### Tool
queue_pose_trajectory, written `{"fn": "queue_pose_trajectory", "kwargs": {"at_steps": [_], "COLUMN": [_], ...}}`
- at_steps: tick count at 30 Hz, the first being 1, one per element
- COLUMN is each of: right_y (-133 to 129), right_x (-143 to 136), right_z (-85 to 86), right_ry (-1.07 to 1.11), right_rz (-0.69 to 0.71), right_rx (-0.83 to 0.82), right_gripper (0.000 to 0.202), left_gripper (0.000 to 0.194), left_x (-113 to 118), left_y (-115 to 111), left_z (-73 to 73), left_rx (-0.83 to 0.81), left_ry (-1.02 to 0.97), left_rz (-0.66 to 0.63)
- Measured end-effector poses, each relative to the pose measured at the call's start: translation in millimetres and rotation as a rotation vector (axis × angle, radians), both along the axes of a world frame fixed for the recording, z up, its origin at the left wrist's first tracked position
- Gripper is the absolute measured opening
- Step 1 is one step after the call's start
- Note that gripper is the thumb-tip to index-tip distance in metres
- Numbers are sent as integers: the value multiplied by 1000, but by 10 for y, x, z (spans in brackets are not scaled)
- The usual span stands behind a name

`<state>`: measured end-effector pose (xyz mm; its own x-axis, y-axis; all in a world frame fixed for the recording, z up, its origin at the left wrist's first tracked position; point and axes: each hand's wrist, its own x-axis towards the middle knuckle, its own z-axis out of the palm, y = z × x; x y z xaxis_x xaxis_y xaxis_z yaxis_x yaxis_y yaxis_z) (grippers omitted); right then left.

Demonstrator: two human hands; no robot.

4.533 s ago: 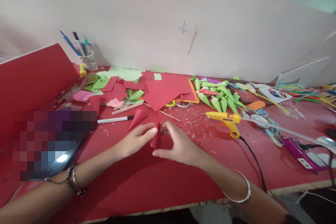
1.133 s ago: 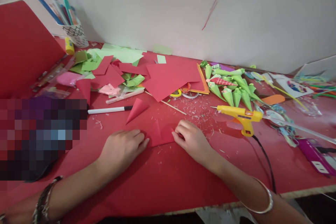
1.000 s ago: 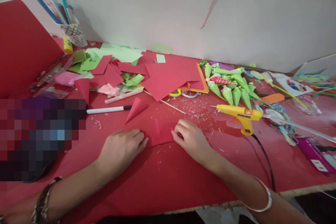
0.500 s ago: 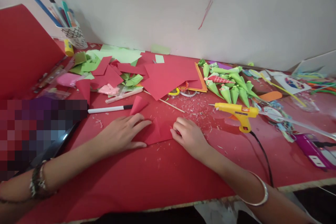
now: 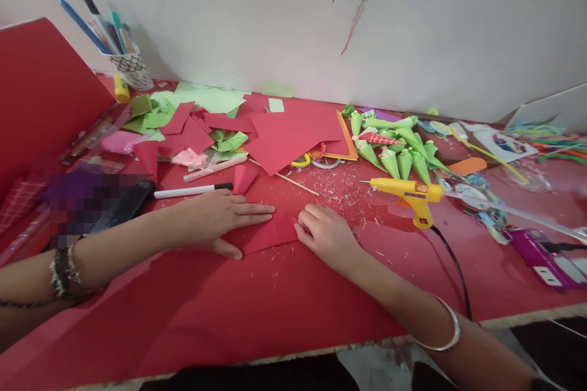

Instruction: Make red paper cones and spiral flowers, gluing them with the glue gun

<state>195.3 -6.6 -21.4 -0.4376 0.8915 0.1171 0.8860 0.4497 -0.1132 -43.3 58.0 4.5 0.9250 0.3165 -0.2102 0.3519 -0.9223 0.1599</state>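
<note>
A piece of red paper (image 5: 273, 233) lies on the red tabletop, nearly the same colour as it. My left hand (image 5: 215, 220) rests flat across its left part, fingers stretched to the right and thumb apart. At the paper's right end, my right hand (image 5: 326, 237) has its fingers curled, with thumb and forefinger closed on the edge. Just beyond my left hand stand a small red paper cone (image 5: 244, 178) and a white marker with a black cap (image 5: 188, 192).
A yellow glue gun (image 5: 406, 188) lies to the right, its black cord running toward the front edge. Behind it are several green paper cones (image 5: 403, 162). Red sheets (image 5: 293, 137), a wooden stick (image 5: 298, 184), a pen cup (image 5: 132, 70) and a purple power strip (image 5: 545, 259) lie around.
My left hand has flattened and its fingers have slid a little to the right over the red paper. My right hand stays at the paper's right end. The view has shifted slightly.
</note>
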Motion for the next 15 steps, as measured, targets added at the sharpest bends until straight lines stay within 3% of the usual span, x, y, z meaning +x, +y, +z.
{"fn": "queue_pose_trajectory", "kwargs": {"at_steps": [4,7,10,15], "right_y": [-34,-126,-242,-328], "right_x": [-5,-89,-222,-348], "right_z": [24,49,74,102], "right_ry": [-32,-57,-40,5], "right_rz": [102,301,483,474], "right_rx": [154,233,157,-6], "right_gripper": [15,22,27,41], "left_gripper": [73,74,76,79], "left_x": [12,12,6,3], "left_y": [-6,-7,-3,7], "left_z": [23,28,19,0], "left_rx": [-11,-31,-42,-61], "left_ry": [-3,-14,-16,-18], "left_rz": [11,16,33,37]}}
